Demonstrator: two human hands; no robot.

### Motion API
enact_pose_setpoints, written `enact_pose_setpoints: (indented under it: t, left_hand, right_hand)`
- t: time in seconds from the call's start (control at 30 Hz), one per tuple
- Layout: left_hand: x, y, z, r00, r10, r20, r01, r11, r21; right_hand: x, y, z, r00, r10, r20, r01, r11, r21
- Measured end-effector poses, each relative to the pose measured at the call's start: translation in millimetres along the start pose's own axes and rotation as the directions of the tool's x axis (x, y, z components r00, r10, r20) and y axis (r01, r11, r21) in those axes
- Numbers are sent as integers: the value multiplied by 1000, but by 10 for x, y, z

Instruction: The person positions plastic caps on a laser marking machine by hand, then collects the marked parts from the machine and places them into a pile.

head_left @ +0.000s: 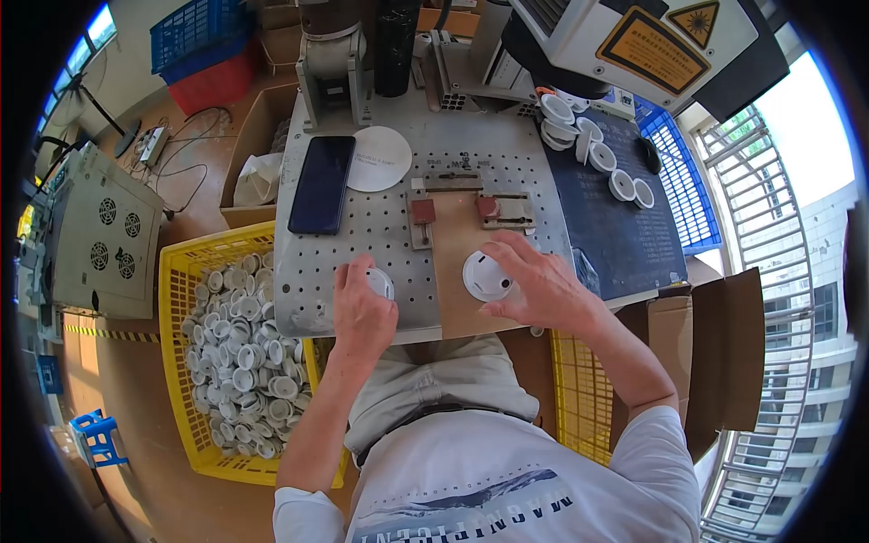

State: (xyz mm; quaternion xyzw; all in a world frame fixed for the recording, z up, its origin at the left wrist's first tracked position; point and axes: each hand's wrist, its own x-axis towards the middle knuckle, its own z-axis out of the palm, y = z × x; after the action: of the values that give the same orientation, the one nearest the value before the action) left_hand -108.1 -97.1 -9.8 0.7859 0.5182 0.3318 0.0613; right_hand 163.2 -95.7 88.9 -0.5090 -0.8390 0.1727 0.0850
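Observation:
My left hand (pixel 364 312) is closed at the front edge of the perforated metal plate (pixel 317 271), its fingers gripping a round white plastic cap (pixel 382 283). Another round white cap (pixel 486 277), with small dark holes in its face, is between the thumb and fingers of my right hand (pixel 541 282). This cap is over the brown strip (pixel 457 244) on the plate. Beyond both hands sit two red blocks, one on the left (pixel 423 212) and one on the right (pixel 490 209), mounted on metal brackets.
A dark phone (pixel 321 185) and a white disc (pixel 380 158) lie on the plate. Several white caps (pixel 602 157) stand on the dark board (pixel 625 235) at right, under a machine head (pixel 634 45). Yellow baskets flank me; the left basket (pixel 172 362) is full of white parts.

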Motion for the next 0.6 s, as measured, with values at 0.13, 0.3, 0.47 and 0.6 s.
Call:
enact_pose_setpoints:
  t: [0.13,0.3,0.47,0.6]
  left_hand:
    - [-11,-29,12,999,16,32,-17,999,27]
    - [-4,-35,31,999,42,25,-43,998,48]
    - [0,-37,30,999,21,27,-22,999,45]
    - [7,-21,28,1000,7,22,-8,999,37]
  right_hand:
    - [66,49,76,993,-78,88,66,990,127]
    - [311,63,258,994,-44,-98,57,989,139]
    - [566,118,394,972,-47,-230,70,993,94]
    - [673,110,401,966,0,-258,27,995,100]
